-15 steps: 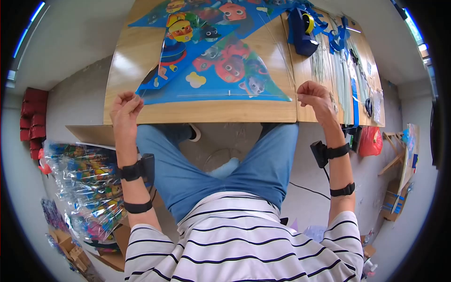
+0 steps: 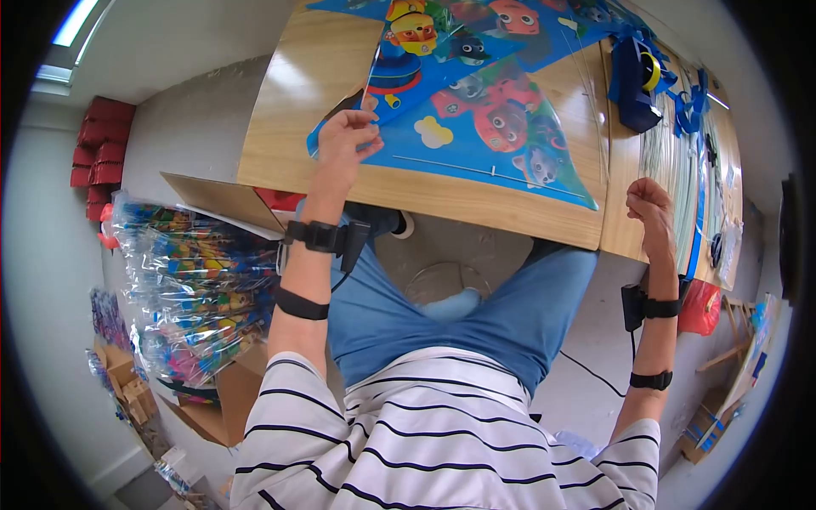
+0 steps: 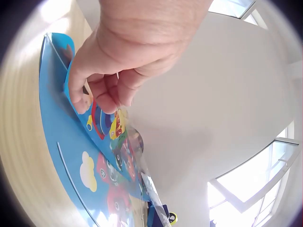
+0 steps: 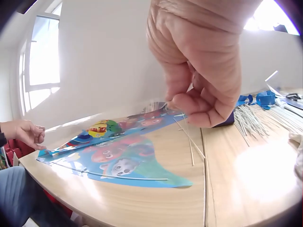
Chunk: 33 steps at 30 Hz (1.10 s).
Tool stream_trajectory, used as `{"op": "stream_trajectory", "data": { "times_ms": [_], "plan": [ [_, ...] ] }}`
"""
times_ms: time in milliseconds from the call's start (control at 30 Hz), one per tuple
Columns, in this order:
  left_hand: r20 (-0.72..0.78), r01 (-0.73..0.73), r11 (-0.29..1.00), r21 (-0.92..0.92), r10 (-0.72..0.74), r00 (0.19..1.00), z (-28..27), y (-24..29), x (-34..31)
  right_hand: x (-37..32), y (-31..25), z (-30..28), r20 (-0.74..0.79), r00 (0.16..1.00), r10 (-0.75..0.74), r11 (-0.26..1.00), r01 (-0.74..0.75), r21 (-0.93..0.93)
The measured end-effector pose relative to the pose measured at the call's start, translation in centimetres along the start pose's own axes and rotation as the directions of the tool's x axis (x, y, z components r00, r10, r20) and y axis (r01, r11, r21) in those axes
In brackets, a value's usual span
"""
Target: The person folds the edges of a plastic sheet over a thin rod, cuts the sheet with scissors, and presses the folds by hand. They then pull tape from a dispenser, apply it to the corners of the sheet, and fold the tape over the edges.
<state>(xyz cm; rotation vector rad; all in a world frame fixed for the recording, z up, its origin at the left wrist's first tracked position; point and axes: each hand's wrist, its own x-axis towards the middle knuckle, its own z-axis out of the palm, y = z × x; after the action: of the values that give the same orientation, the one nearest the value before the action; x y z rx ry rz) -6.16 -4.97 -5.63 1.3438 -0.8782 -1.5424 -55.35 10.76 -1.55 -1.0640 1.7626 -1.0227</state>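
A blue kite sheet point(image 2: 408, 157) printed with cartoon dogs lies on the wooden table point(image 2: 272, 127), with a second printed sheet overlapping its upper left. Along its lower edge runs a thin white rod point(image 2: 442, 165). My left hand point(image 2: 344, 153) hovers at the sheet's left corner, fingers loosely bent and parted; in the left wrist view its fingertips point(image 3: 81, 106) overlap the blue edge. My right hand point(image 2: 653, 212) is above the table right of the sheet's right corner, its fingers curled in toward the thumb. Nothing shows between them in the right wrist view.
A dark blue tape dispenser point(image 2: 637, 89) with yellow tape stands beyond the sheet. Bundles of thin rods point(image 2: 676, 149) and blue ribbon point(image 2: 690, 102) lie at the right. Left of the table is a pile of plastic-wrapped printed items point(image 2: 195, 289). Red boxes point(image 2: 106, 153) are stacked farther back.
The head view has turned, shifting table and sheet rightward. My left hand has moved up and inward over the sheet's left corner. My right hand now sits farther from the right corner.
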Motion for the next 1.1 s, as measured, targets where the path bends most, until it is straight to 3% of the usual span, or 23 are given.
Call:
{"op": "stream_trajectory", "data": {
  "times_ms": [233,1100],
  "plan": [
    [-0.013,0.077,0.997,0.016,-0.077,0.997,0.2,-1.5,1.1,0.2,0.9,-0.3,0.001,0.999,0.049,0.999,-0.049,-0.013],
    [0.002,0.108,0.994,0.018,-0.108,0.994,0.4,-2.5,0.7,0.1,2.1,-1.2,0.003,0.996,0.092,0.996,-0.092,0.015]
  ]
}}
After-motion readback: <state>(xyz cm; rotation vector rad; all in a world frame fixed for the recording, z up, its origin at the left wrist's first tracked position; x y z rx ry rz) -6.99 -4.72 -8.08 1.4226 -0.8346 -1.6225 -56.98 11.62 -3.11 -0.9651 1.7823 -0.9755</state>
